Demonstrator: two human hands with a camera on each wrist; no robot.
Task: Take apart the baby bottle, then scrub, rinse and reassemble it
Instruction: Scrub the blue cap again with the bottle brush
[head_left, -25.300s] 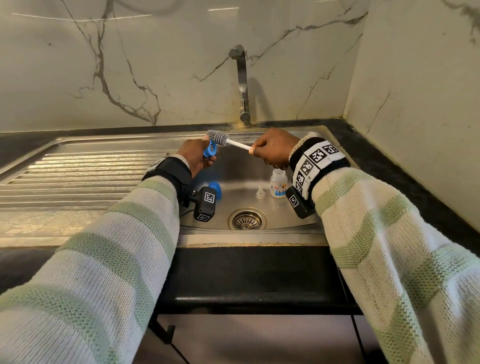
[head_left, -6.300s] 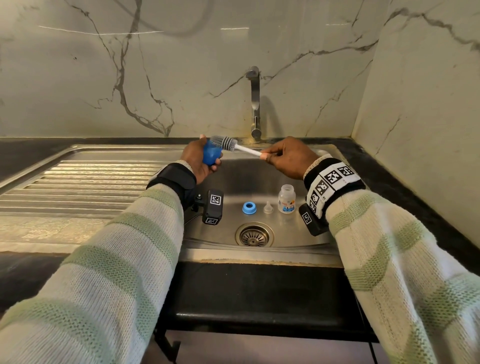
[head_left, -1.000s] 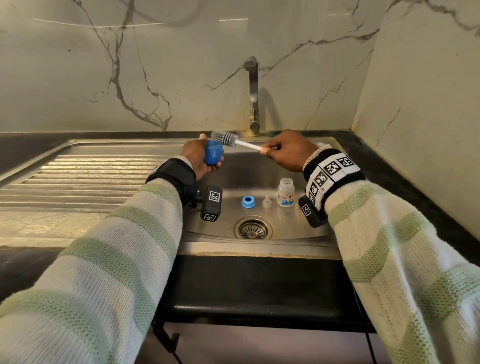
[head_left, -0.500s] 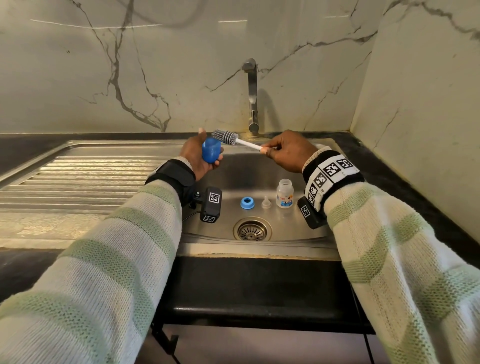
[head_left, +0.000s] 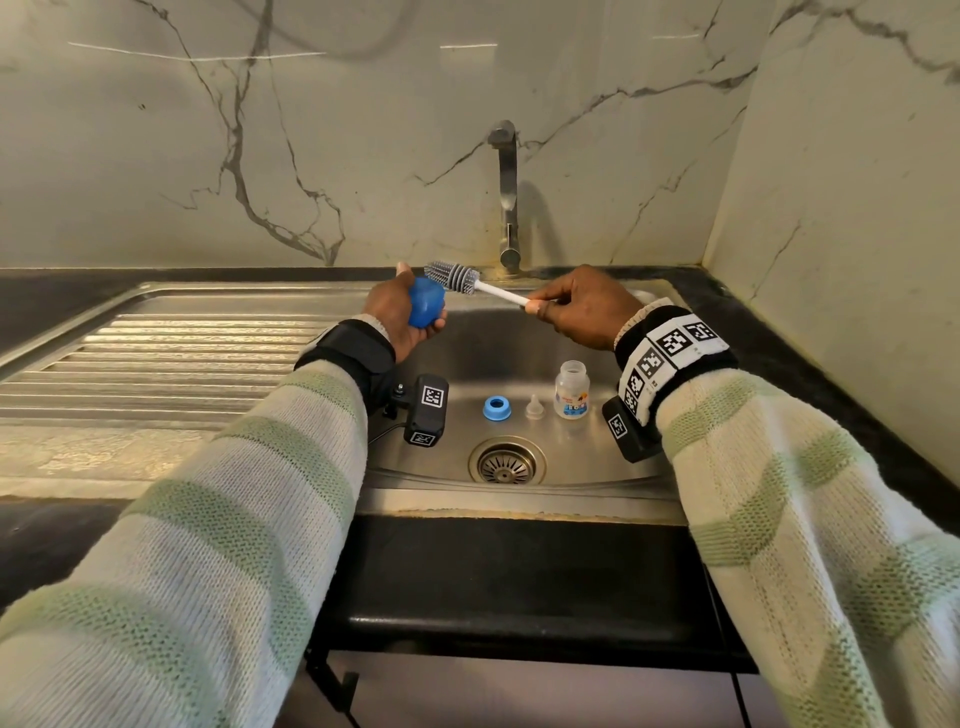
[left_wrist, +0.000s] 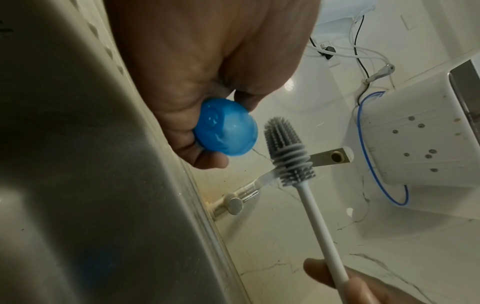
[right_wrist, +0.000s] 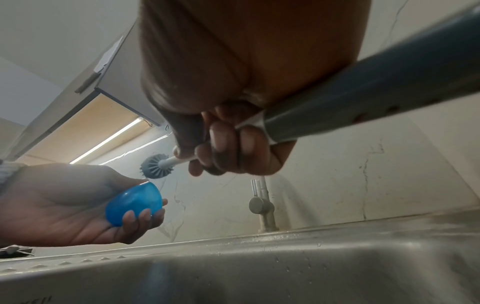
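My left hand (head_left: 402, 317) grips the blue dome cap (head_left: 426, 309) above the sink's back left corner; the cap (left_wrist: 225, 136) shows its rounded top in the left wrist view. My right hand (head_left: 576, 312) holds the white handle of the bottle brush (head_left: 452, 274), whose grey bristle head (left_wrist: 288, 152) sits just above and beside the cap (right_wrist: 133, 203), apart from it. On the sink floor stand the blue collar ring (head_left: 496, 408), the clear nipple (head_left: 533, 407) and the open bottle (head_left: 571, 389) in a row.
The steel sink basin (head_left: 597, 467) has a drain (head_left: 506, 461) near its front. A tap (head_left: 506, 192) rises at the back. A ribbed drainboard (head_left: 171, 358) lies to the left, a marble wall (head_left: 841, 234) to the right, dark counter (head_left: 519, 582) in front.
The left hand has turned the blue cap slightly over the last second. The brush head stays just above it. Long before, the left hand held the blue ring, which now lies in the sink.
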